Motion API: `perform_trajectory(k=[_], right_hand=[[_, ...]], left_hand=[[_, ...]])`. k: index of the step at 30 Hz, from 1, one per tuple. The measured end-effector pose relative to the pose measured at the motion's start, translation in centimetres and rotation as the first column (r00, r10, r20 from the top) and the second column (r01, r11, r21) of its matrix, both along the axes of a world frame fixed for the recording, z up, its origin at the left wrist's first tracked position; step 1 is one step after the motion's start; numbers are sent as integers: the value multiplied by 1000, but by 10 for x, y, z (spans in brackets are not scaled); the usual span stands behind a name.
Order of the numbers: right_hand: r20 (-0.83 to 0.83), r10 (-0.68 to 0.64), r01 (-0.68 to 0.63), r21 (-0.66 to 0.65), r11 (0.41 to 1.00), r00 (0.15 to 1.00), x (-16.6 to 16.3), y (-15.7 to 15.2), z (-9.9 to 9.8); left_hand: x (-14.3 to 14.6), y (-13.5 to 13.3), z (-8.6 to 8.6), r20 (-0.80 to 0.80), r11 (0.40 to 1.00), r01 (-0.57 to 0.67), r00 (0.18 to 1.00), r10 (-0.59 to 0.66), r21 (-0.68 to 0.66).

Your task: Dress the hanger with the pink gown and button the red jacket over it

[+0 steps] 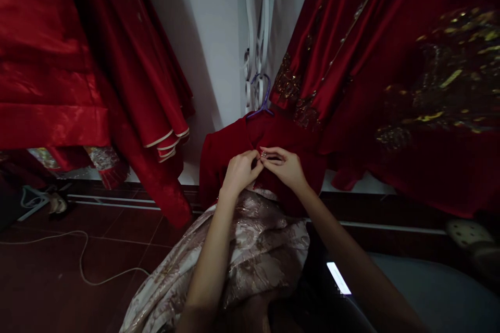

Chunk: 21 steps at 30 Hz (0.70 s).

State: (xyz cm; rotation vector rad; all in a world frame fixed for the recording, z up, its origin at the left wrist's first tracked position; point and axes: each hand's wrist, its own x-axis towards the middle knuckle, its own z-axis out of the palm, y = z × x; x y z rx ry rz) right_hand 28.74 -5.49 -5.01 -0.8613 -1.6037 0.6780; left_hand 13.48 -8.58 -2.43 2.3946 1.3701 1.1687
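A dark red long-sleeved jacket (222,145) hangs on a purple hanger (262,106) in front of me. Both hands meet at the middle of its front opening, just below the neckline. My left hand (241,170) pinches the jacket's front edge, thumb and fingers closed. Close beside it, my right hand (288,167) pinches a small shiny button (263,154) between thumb and forefinger. The fingertips partly hide the button and the fabric edge. Beneath my forearms, a shimmering patterned cloth (265,250) in pale pink and white lies across my lap.
Red garments (133,62) hang at left, and sequinned red ones (390,88) at right. A white metal frame (253,21) rises against the wall. A cable (84,255) crosses the tiled floor at left. A lit screen (338,278) glows beside my right forearm.
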Motion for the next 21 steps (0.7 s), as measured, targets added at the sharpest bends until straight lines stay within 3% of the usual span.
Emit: perform_trajectory(k=[4, 6, 10, 15, 18, 21], right_hand=[[47, -77, 77, 13, 997, 996, 0, -6, -14], [138, -100, 101, -2, 995, 985, 5, -12, -26], [463, -153, 199, -51, 979, 873, 27, -19, -49], [711, -223, 355, -41, 934, 667, 49, -13, -62], [713, -264, 362, 15, 932, 649, 49, -9, -68], [659, -272, 323, 46, 945, 701, 43, -5, -73]], left_hand=[[8, -4, -41, 301, 999, 37, 953, -43, 25], [10, -7, -60, 344, 996, 93, 934, -92, 12], [2, -9, -80, 284, 992, 106, 955, -82, -68], [-20, -1, -95, 149, 979, -134, 976, 157, -153], [-25, 3, -105, 58, 969, -162, 983, 175, -188], [-22, 5, -109, 48, 978, -88, 994, 99, -189]])
